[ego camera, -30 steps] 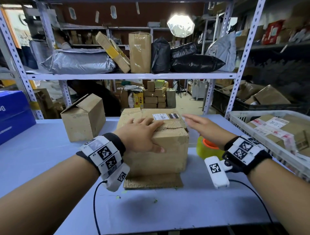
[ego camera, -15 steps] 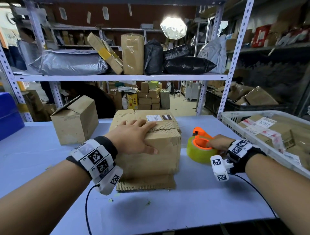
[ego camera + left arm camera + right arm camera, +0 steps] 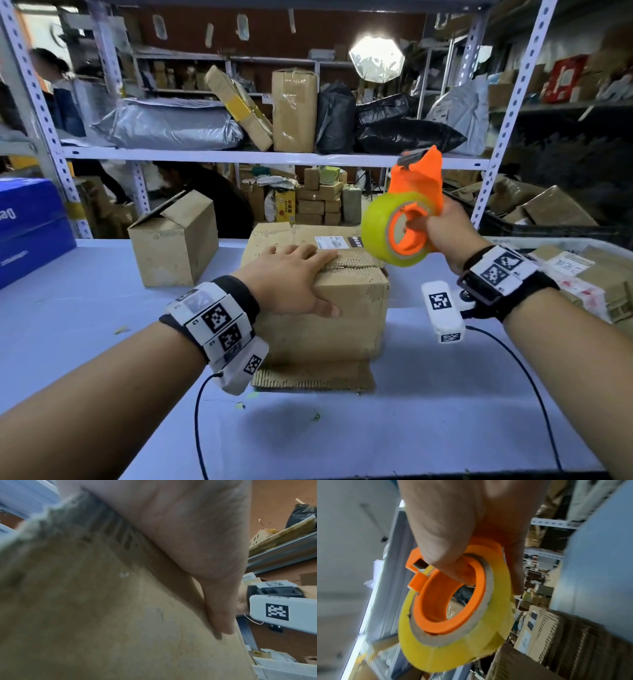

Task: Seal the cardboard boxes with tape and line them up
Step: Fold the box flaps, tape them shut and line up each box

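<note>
A worn cardboard box (image 3: 342, 308) with a white label sits mid-table, its top flaps folded down. My left hand (image 3: 291, 279) lies flat on its near top edge, thumb down the front face; the left wrist view shows the thumb (image 3: 221, 615) against the box's front (image 3: 102, 628). My right hand (image 3: 442, 229) grips an orange tape dispenser (image 3: 419, 185) with a yellow tape roll (image 3: 380, 233), held in the air above the box's right side. The right wrist view shows fingers hooked through the roll's orange core (image 3: 447, 601). A second box (image 3: 174, 240) with a raised flap stands behind on the left.
A loose flat cardboard sheet (image 3: 315, 377) lies under the box's front. A white plastic crate (image 3: 582, 274) of parcels stands at the right. A blue box (image 3: 30, 226) sits at the far left. Metal shelving (image 3: 239, 157) with parcels runs behind the blue table (image 3: 411, 411).
My right hand left the box top, took hold of the tape dispenser on the table to the right, and lifted it above the box. The left hand stayed on the box.
</note>
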Demonstrator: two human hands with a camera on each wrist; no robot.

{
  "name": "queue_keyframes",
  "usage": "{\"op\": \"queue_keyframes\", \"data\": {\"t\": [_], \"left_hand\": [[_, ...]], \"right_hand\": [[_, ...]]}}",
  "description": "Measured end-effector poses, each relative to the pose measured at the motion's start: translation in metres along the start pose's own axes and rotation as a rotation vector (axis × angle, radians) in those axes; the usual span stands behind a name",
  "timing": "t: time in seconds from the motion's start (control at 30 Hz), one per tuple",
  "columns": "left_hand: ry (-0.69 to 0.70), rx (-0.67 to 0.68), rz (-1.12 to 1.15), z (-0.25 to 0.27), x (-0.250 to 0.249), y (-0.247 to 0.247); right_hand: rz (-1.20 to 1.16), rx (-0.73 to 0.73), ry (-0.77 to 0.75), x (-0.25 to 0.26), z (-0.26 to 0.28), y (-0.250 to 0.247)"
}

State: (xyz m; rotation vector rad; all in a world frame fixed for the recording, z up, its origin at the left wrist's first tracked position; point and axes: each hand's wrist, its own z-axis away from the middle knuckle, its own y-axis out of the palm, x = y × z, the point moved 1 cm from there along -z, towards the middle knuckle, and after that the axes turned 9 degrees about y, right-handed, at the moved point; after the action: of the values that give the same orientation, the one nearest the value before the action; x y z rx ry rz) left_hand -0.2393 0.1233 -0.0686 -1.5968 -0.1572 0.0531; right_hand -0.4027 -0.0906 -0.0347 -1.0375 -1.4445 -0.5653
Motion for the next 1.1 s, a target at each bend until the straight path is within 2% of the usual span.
{"op": "queue_keyframes", "data": {"t": [0.2,0.33,0.5,0.6,0.93,1.0,1.07,1.1], "left_hand": [[0.002,-0.020,0.005,0.001,-0.001,0.001],[0.000,-0.021,0.012,0.001,-0.002,0.001],[0.003,-0.032,0.007,0.002,0.000,0.001],[0.008,-0.041,-0.003,0.002,0.000,0.002],[0.014,-0.029,-0.008,0.002,-0.002,0.000],[0.015,0.004,0.097,0.004,0.001,-0.006],[-0.006,0.003,0.506,0.010,0.011,-0.019],[-0.009,-0.045,0.763,0.013,0.017,-0.027]], "right_hand": [[0.456,-0.002,-0.420,0.030,0.022,0.019],[0.656,-0.017,-0.572,0.038,0.027,0.028],[0.624,-0.051,-0.652,0.044,0.029,0.038],[0.706,-0.051,-0.697,0.046,0.030,0.045],[0.771,0.056,-0.635,0.052,0.028,0.044],[0.751,0.078,-0.604,0.051,0.027,0.043],[0.731,0.095,-0.561,0.049,0.025,0.040],[0.728,0.101,-0.544,0.049,0.024,0.038]]}}
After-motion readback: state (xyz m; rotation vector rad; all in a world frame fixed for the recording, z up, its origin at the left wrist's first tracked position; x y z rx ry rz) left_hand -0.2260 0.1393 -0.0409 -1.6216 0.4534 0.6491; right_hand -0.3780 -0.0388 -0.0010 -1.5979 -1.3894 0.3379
